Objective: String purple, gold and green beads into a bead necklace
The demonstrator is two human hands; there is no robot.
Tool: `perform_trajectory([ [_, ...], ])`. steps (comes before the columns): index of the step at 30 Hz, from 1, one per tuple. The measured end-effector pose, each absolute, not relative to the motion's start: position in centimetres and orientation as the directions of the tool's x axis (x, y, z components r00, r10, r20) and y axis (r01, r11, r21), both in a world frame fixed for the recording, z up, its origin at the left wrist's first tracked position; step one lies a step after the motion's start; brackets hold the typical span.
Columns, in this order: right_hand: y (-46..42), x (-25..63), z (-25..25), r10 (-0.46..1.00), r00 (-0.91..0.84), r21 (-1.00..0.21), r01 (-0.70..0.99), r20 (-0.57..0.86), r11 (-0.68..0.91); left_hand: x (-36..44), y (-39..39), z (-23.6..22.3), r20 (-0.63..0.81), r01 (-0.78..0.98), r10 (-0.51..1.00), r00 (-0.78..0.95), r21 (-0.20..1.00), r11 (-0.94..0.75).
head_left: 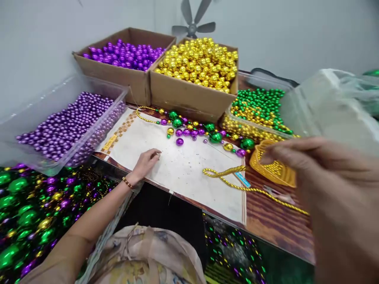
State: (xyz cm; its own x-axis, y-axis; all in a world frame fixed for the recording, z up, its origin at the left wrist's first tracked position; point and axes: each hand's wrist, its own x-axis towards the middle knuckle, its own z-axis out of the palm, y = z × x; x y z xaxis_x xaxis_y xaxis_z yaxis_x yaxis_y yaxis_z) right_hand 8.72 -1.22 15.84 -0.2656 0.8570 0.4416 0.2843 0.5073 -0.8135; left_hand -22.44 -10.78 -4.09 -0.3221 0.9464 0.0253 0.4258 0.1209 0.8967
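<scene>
My left hand [147,161] rests over the white cloth [177,177], its thumb and fingers drawn together; anything between them is too small to make out. Close to the camera at the right, my right hand [334,177] is raised and a little blurred, thumb and forefinger pinched, with whatever they grip not visible. Beyond my left hand lies a string of purple, green and gold beads [216,137] across the cloth's far side. A few loose purple beads [179,142] sit near it. A twisted gold cord [225,172] loops over the cloth's right part.
Cardboard boxes of purple balls [127,55] and gold balls [198,63] stand at the back. A clear bin of small purple beads [74,126] is left; green and gold beads [260,106] fill another. A yellow basket [288,179] sits below my right hand. Strands [26,217] hang lower left.
</scene>
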Motion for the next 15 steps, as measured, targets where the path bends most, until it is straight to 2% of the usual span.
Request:
perform_trajectory([
  [2, -2.1, 6.7, 13.4, 0.854, -0.386, -0.879, 0.183, 0.347, 0.44, -25.1, -9.0, -4.4, 0.091, 0.536, 0.912, -0.401, 0.831, 0.153],
  [4, -2.8, 5.1, 10.5, 0.853, -0.477, -0.941, 0.137, 0.21, 0.308, -27.4, -6.9, -4.4, 0.151, 0.643, 0.883, -0.444, 0.74, 0.197],
  [9, -3.9, 3.3, 3.8, 0.851, -0.521, -0.992, 0.127, -0.063, 0.004, -31.5, -1.0, -3.8, 0.258, 0.805, 0.867, -0.425, 0.546, 0.232],
  [12, -4.5, 3.2, 1.3, 0.866, -0.475, -0.985, 0.136, -0.155, -0.102, -33.1, 1.7, -3.5, 0.276, 0.864, 0.9, -0.337, 0.47, 0.18],
  [15, -5.0, 3.6, -0.2, 0.87, -0.446, -0.976, 0.144, -0.211, -0.163, -34.2, 3.4, -3.5, 0.265, 0.949, 0.956, -0.122, 0.313, 0.034],
])
